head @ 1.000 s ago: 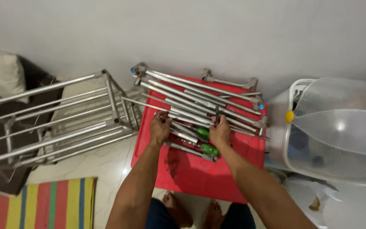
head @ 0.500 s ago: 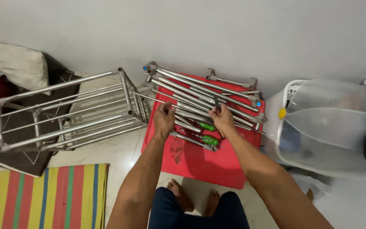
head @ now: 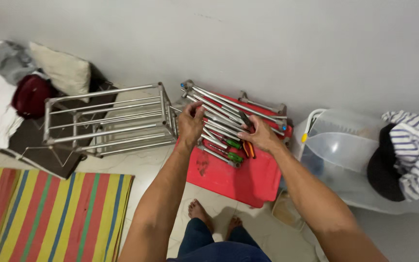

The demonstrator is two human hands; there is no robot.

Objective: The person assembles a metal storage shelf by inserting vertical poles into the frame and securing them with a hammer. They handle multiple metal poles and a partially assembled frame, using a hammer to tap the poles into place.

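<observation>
Metal rods (head: 229, 114) lie on a board (head: 248, 177) under both grips; rack (head: 107, 121) to their left, tub (head: 345, 155) right.

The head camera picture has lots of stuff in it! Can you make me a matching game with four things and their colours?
Things:
1. Rug on the floor
2. Low table under the metal tubes
3. Storage bin by the wall
4. Pliers handles by the right hand

Colours:
A. See-through clear
B. Striped yellow, red and green
C. Orange
D. Red

Pairs: 1-B, 2-D, 3-A, 4-C.
</observation>
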